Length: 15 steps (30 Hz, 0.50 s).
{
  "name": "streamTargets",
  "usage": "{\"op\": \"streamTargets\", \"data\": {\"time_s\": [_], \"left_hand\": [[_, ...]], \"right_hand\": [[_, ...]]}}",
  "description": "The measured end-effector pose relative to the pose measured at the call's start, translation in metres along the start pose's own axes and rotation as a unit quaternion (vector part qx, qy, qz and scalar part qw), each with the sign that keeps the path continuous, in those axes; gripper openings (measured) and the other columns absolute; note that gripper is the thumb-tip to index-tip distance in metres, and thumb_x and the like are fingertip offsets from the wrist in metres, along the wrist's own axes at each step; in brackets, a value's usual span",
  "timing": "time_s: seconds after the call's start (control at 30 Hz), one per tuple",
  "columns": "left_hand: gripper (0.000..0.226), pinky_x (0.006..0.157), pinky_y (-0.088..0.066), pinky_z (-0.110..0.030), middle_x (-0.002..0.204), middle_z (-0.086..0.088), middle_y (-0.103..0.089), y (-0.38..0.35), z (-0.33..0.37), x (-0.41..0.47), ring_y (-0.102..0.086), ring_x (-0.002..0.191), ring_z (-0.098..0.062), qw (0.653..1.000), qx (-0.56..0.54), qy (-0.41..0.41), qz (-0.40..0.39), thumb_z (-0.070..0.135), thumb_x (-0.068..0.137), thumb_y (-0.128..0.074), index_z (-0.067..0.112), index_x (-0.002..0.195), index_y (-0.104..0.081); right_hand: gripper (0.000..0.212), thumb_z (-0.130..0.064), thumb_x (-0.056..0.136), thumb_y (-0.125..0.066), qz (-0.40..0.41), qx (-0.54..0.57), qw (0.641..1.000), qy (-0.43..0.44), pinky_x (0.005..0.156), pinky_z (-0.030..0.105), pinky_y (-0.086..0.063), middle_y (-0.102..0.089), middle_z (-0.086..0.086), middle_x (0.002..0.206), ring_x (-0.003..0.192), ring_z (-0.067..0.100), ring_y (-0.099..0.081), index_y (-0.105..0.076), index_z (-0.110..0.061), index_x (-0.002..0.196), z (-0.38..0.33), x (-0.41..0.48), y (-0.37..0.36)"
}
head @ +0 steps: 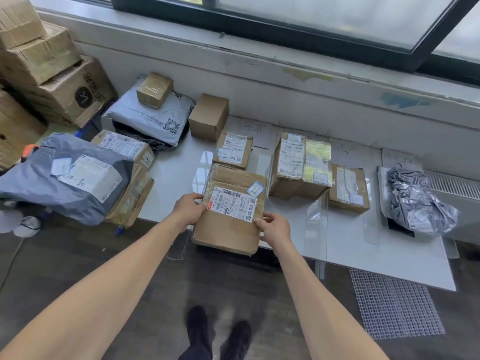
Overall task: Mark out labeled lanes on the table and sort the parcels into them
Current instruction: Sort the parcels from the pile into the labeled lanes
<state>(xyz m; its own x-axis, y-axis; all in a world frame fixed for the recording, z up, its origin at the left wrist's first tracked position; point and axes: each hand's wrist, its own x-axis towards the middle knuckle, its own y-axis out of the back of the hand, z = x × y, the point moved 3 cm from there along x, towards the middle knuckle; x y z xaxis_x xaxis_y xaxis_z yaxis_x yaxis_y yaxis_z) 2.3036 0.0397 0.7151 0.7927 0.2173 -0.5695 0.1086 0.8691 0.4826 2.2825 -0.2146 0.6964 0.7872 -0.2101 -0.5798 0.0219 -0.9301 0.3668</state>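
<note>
Both sets of fingers [196, 198] curl on the carton [228, 229], which overhangs the near edge of the worktop [176, 178].

Your left hand [188, 210] grips its left edge and your right hand [275, 228] pinches the near right side. The glossy tape and slick shipping label [232, 206] under your grip could let it slip. With its near end past the shiny white worktop, it would likely tip to the floor [155, 281] if you let go now. Push it too far and it may shove the small box [232, 150] just beyond it in the same lane. The carton is flat, brown, creased cardboard. Clear tape strips [315, 224] bound the lanes; handwritten paper labels [255, 129] lie at the far end.
</note>
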Motion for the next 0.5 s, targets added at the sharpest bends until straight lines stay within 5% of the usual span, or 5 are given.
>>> {"op": "streamTargets", "data": {"time_s": [0.1, 0.23, 0.37, 0.5], "left_hand": [[0.043, 0.096, -0.052, -0.041, 0.126, -0.011, -0.063, -0.004, 0.004, 0.003, -0.061, 0.111, -0.028, 1.0, 0.007, 0.001, -0.011, 0.028, 0.095, -0.061, 0.014, 0.135, -0.057], [0.052, 0.104, -0.041, -0.037, 0.145, -0.011, -0.048, -0.004, 0.02, 0.003, -0.046, 0.131, -0.029, 0.993, 0.103, -0.052, 0.001, 0.028, 0.095, -0.058, 0.014, 0.143, -0.046], [0.061, 0.109, -0.034, -0.043, 0.152, -0.011, -0.037, 0.008, 0.052, 0.003, -0.032, 0.139, -0.031, 0.981, 0.162, -0.097, 0.036, 0.033, 0.094, -0.059, 0.018, 0.149, -0.037], [0.062, 0.111, -0.03, -0.044, 0.155, -0.011, -0.03, 0.025, 0.085, 0.006, -0.025, 0.142, -0.03, 0.944, 0.271, -0.167, 0.084, 0.041, 0.096, -0.054, 0.02, 0.151, -0.034]], "right_hand": [[0.036, -0.017, 0.089, -0.069, 0.004, -0.018, 1.0, 0.016, 0.084, 0.045, -0.058, -0.069, 0.002, 0.101, 0.094, 0.021, -0.067, -0.064, -0.01, 0.124, -0.001, 0.001, -0.003], [0.04, -0.027, 0.09, -0.064, 0.039, -0.044, 0.993, 0.101, 0.073, 0.019, -0.049, -0.068, -0.002, 0.114, 0.089, 0.001, -0.06, -0.062, -0.016, 0.128, -0.02, -0.004, -0.003], [0.047, -0.028, 0.095, -0.057, 0.042, -0.15, 0.969, 0.194, 0.099, 0.029, -0.042, -0.055, 0.001, 0.136, 0.123, 0.016, -0.052, -0.051, -0.016, 0.14, -0.057, -0.006, -0.004], [0.05, -0.032, 0.097, -0.054, 0.04, -0.288, 0.905, 0.31, 0.109, 0.031, -0.033, -0.049, 0.002, 0.142, 0.133, 0.019, -0.041, -0.046, -0.015, 0.143, -0.101, -0.004, -0.012]]}}
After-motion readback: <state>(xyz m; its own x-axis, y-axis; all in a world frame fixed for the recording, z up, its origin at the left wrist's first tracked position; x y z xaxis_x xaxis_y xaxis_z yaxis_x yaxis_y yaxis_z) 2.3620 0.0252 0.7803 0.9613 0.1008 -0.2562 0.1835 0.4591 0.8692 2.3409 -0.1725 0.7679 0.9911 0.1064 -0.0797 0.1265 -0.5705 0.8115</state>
